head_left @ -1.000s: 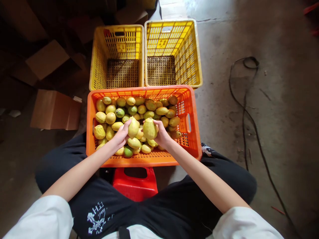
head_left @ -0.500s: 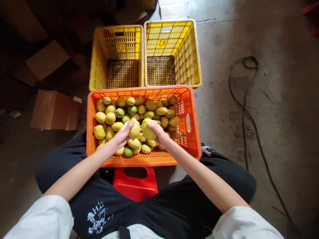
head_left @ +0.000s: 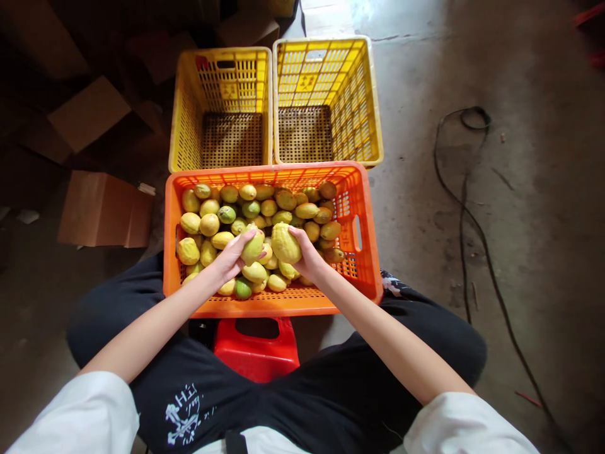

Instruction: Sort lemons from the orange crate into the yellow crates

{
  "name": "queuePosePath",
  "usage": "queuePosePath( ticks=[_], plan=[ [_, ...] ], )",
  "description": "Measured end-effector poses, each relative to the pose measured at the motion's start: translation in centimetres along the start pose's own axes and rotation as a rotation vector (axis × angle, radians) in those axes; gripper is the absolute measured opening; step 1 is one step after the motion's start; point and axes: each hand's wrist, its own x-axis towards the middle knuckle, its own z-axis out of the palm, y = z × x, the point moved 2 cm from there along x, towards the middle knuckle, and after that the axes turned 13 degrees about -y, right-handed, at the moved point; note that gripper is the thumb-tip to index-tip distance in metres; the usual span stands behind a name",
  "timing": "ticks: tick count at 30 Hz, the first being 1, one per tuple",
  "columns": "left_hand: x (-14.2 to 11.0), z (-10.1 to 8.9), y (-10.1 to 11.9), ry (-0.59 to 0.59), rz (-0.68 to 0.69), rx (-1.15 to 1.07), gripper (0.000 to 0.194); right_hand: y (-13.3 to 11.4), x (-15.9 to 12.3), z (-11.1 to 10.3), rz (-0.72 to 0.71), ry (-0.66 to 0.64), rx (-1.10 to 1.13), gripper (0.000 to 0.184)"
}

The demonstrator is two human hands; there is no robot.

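Lemons in yellow and green tones lie heaped in an orange plastic crate in front of me. My left hand is closed around a yellow-green lemon, its thumb on top. My right hand grips a larger, bumpy yellow lemon, thumb along its upper side. Both fruits are held above the heap, side by side with a small gap between them. A greener lemon rests in the heap near the crate's front wall.
Two yellow crates with nothing in them stand behind the orange crate. A red plastic stool is between my legs. Cardboard boxes lie to the left. A black cable runs across the concrete floor at right.
Both lemons have been turned in my fingers, and the gap between them has widened slightly. The right one shows more of its bumpy side. The crates and heap look unchanged.
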Motion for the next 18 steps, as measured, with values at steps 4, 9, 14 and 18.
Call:
queuePosePath(
  ticks=[4,9,14,18],
  plan=[
    [0.35,-0.30,-0.12,0.019,0.013,-0.056,0.015,0.15,0.07,-0.18,0.022,-0.006,0.039,0.042],
    [0.76,-0.61,-0.31,0.076,0.013,-0.031,0.021,-0.01,0.09,-0.01,0.024,0.033,0.060,0.043],
    [0.63,-0.55,-0.21,0.053,0.018,-0.013,0.026,-0.13,0.02,0.25,-0.005,0.013,0.035,0.048],
    [-0.02,0.09,0.26,0.021,0.003,-0.007,0.020,0.00,-0.09,0.27,-0.062,-0.008,-0.055,0.046]
  ],
)
